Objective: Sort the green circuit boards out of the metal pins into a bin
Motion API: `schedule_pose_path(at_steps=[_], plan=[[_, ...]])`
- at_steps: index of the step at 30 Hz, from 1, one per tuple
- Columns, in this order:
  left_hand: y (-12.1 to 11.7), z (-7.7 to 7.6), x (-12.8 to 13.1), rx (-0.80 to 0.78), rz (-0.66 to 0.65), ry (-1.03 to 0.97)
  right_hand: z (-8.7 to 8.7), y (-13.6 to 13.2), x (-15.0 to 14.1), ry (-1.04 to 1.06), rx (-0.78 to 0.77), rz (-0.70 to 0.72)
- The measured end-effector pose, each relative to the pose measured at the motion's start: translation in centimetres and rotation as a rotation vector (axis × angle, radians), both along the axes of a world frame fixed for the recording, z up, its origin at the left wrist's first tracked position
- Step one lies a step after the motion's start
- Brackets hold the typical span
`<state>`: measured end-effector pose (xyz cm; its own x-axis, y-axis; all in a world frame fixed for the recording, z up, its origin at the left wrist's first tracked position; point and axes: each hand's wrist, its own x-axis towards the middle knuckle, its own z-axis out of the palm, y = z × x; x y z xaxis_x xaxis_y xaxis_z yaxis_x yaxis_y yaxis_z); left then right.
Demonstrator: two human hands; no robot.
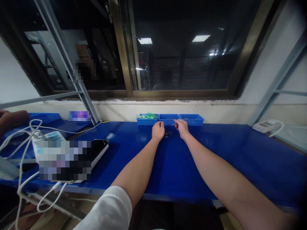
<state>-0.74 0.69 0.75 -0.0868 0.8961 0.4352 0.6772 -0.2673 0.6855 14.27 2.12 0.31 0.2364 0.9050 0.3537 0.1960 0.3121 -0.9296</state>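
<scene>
Out along the back edge of the blue table point(240, 150), three blue trays point(168, 119) sit in a row against the wall point(192, 111), likely to keep each kind of part separate and within reach: green pieces point(147, 117) on the left, small metal bits point(185, 118) on the right. Both my arms point(141, 166) reach straight forward! My right grip point(182, 127) is pinched, seemingly on a thin pin point(173, 124); my left grip point(158, 131) curls over, fingers hidden, so I can't tell. Loose metal pins point(167, 132) lie right between them.
</scene>
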Motion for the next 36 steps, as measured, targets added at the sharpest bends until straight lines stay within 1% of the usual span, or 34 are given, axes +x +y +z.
schedule_pose_path(at_steps=[3, 5, 7, 9, 11, 12, 14, 17, 18, 20, 23, 30, 33, 36], plan=[[0.2, -0.2, 0.0, 0.004, -0.003, -0.01, 0.2, 0.0, 0.1, 0.118, 0.028, 0.135], [0.3, -0.3, 0.0, -0.005, -0.009, -0.019, 0.2, 0.0, 0.2, 0.094, -0.004, 0.177], [0.4, -0.3, 0.0, -0.023, -0.01, -0.017, 0.1, 0.1, 0.3, 0.051, -0.032, 0.139], [0.4, -0.3, 0.0, -0.046, -0.01, -0.002, 0.1, 0.1, 0.3, -0.005, -0.017, 0.052], [0.5, -0.3, 0.1, -0.069, -0.017, 0.028, 0.1, 0.1, 0.3, -0.121, -0.004, -0.055], [0.4, -0.4, 0.1, -0.08, -0.025, 0.053, 0.1, 0.0, 0.3, -0.212, -0.019, -0.102], [0.4, -0.5, 0.2, -0.097, -0.058, 0.132, 0.1, -0.4, 0.1, -0.429, -0.105, -0.163], [0.1, -0.7, 0.4, -0.118, -0.155, 0.323, 0.3, -1.0, -0.3, -0.709, -0.263, -0.164], [-0.1, -0.8, 0.4, -0.128, -0.193, 0.392, 0.4, -1.2, -0.5, -0.77, -0.294, -0.153], [-0.2, -0.9, 0.6, -0.151, -0.243, 0.508, 0.4, -1.4, -0.7, -0.84, -0.309, -0.136], [-0.3, -1.1, 0.7, -0.155, -0.263, 0.588, 0.4, -1.4, -0.7, -0.869, -0.274, -0.119], [-0.4, -1.1, 0.7, -0.149, -0.262, 0.595, -0.4, -1.0, -0.5, -0.936, -0.209, -0.054], [-0.4, -0.9, 0.6, -0.113, -0.265, 0.544, -0.5, -0.9, -0.6, -0.931, -0.183, -0.051], [-0.3, -0.8, 0.4, 0.001, -0.275, 0.431, -0.5, -0.8, -0.8, -0.841, -0.077, -0.02]])
